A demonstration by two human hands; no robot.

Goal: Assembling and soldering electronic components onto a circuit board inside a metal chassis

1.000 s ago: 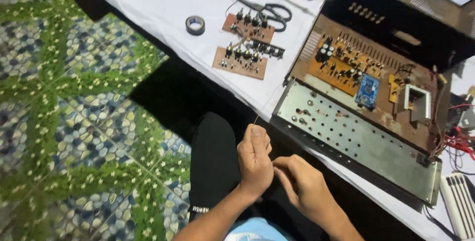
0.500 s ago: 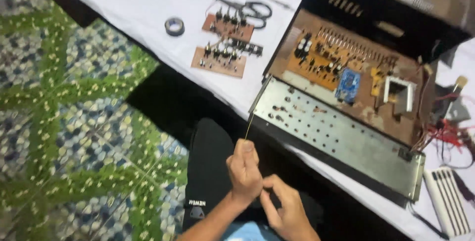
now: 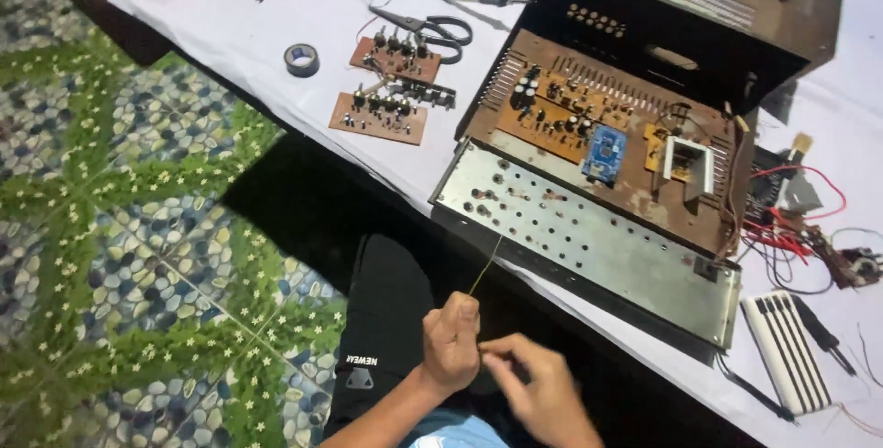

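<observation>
Down over our lap, our left hand (image 3: 451, 342) was curled into a tight grip around the lower end of a thin yellowish wire (image 3: 486, 267), which rose from the fist up toward the table edge. Our right hand (image 3: 543, 393) sat just beside it, fingers bent inward toward the left fist and touching or nearly touching it; motion blur kept us from telling whether that grip had hold of the wire too. Beneath both hands lay our dark trousers (image 3: 382, 328), and to the left of them the floor (image 3: 110, 255) showed its green leaf and pebble pattern. Just above the wire's tip stood the perforated metal front panel (image 3: 589, 236) of an opened amplifier chassis (image 3: 644, 71), resting on the white-covered table (image 3: 276, 34). Inside the chassis we saw an orange-brown circuit board (image 3: 561, 108) with a small blue module (image 3: 602, 149) near its middle. Left of the chassis lay two small brown circuit boards (image 3: 382, 108), with a roll of dark tape (image 3: 302, 59) a little farther left and black-handled scissors (image 3: 432, 27) behind them. At the right end of the table sat a white ribbed block (image 3: 782, 347) and a tangle of red and black leads (image 3: 791, 218).
</observation>
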